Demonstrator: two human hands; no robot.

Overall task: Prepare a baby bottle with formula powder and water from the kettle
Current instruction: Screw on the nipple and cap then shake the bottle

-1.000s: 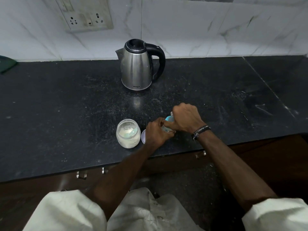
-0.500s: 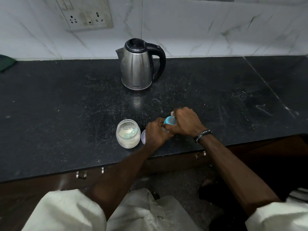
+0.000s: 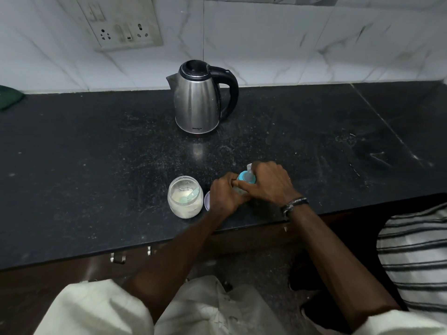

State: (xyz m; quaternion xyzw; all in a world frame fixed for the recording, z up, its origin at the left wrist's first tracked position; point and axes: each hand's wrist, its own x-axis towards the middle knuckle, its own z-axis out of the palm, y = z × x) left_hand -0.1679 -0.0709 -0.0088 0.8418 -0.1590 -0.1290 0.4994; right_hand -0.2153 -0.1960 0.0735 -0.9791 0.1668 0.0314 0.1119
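Observation:
A baby bottle (image 3: 246,178) with a blue collar and clear teat stands near the front edge of the black counter (image 3: 96,153). My left hand (image 3: 225,194) grips its body from the left. My right hand (image 3: 268,182) is closed over its blue top from the right. Most of the bottle is hidden by both hands. An open clear jar of formula powder (image 3: 185,196) with a pale scoop inside sits just left of my left hand. A steel kettle (image 3: 197,102) with a black lid and handle stands farther back, its lid closed.
A small round lid (image 3: 207,200) lies between the jar and my left hand. A wall socket (image 3: 121,25) sits on the marble wall behind. A green object (image 3: 7,97) lies at the far left. A person in a striped garment (image 3: 413,257) stands at the right.
My right hand has turned on the bottle's top and sunk slightly, with the wrist swinging right. A striped garment has come into view at the right. Jar and kettle have not moved.

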